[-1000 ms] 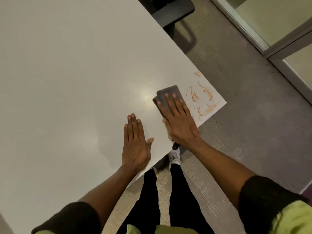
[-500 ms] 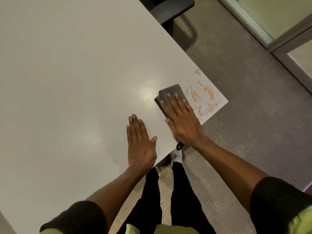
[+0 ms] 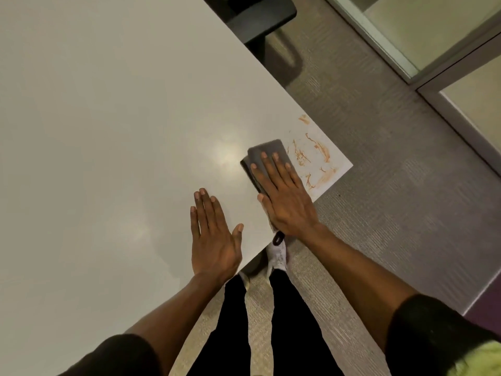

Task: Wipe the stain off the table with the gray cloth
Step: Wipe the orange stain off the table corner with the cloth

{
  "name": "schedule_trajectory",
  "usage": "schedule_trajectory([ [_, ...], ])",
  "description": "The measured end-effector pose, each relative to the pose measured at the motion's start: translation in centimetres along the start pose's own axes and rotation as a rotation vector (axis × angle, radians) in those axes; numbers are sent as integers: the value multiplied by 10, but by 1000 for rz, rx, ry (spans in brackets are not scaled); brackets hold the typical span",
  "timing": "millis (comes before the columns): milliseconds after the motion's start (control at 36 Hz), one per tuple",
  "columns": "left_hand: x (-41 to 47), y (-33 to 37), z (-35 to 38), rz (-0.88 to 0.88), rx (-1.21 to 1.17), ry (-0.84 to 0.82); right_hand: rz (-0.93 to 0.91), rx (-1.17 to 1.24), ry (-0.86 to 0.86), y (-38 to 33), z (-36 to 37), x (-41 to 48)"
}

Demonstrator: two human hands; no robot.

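A folded gray cloth lies on the white table near its right corner. My right hand presses flat on the cloth, fingers spread over it. Just right of the cloth, orange-brown stain streaks cover the table's corner. My left hand rests flat on the table to the left, palm down, fingers together, holding nothing.
The table edge runs diagonally beside my hands; my legs and a white shoe stand below it on gray carpet. A dark chair sits at the far edge. A glass partition with a metal frame lies at the upper right.
My hands and the cloth hold nearly the same place on the table; only the view has shifted slightly. The stain looks unchanged.
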State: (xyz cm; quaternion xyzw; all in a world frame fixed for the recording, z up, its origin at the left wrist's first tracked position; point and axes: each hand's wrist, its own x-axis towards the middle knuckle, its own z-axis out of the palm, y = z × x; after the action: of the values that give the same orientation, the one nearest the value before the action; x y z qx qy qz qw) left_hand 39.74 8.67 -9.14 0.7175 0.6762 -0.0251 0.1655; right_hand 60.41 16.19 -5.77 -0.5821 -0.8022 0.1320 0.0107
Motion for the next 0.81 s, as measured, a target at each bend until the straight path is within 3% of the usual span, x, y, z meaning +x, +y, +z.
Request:
schedule_trajectory([
  [139,-1,-1,2,-3,8,30,31,-29,7,3,-1,15],
  [333,-2,5,-1,-51,-63,17,-77,-23,-48,-6,12,-49],
  [583,-6,50,8,-251,-163,115,-23,-42,26,26,1,8],
  [806,-7,55,6,-269,-152,126,-211,-39,-49,23,6,-64],
])
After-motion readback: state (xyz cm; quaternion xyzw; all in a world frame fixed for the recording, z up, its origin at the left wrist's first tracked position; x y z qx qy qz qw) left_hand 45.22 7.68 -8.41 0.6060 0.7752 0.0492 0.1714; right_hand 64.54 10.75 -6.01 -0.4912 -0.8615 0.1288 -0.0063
